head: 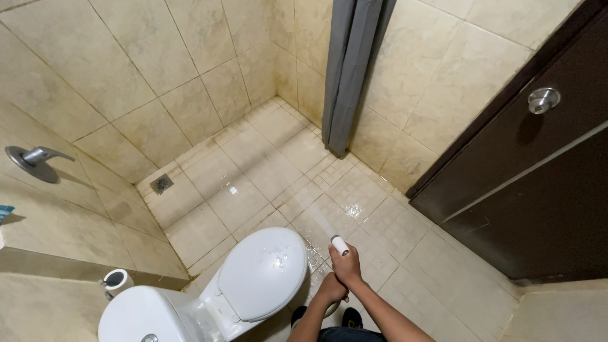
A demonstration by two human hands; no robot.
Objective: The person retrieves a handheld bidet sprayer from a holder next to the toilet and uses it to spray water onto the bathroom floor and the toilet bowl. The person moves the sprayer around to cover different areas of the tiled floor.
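Note:
My right hand grips a small white spray nozzle that points away from me, and a thin jet of water leaves it toward the wet beige floor tiles. Just below it, my left hand is closed around something I cannot make out. Both hands hover beside the right edge of a white toilet, whose shut lid has water drops on it.
A grey shower curtain hangs at the back. A dark brown door with a round metal knob stands on the right. A floor drain, a wall handle and a toilet paper roll are on the left.

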